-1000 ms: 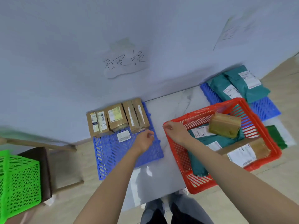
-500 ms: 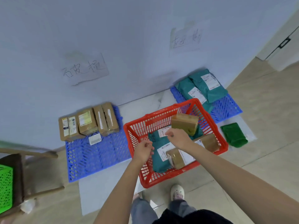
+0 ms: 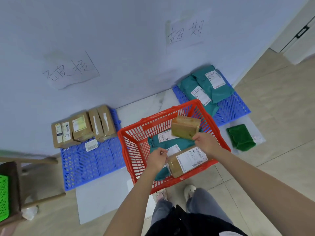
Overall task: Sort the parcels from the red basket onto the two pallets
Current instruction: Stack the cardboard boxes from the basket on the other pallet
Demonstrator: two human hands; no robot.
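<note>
Both hands have come away from the left pallet (image 3: 88,166) and now sit over the red basket (image 3: 136,133), which stands on the floor between that pallet and the right pallet (image 3: 233,109). Brown cartons (image 3: 81,128) line the left pallet's wall edge; teal mailer bags (image 3: 204,86) lie on the right one. Inside the basket are teal bags (image 3: 172,143), a labelled long box (image 3: 185,160) and a small brown box (image 3: 185,127). The right hand (image 3: 207,143) pinches that small box's near corner. The left hand (image 3: 157,160) hovers loosely curled, holding nothing.
</note>
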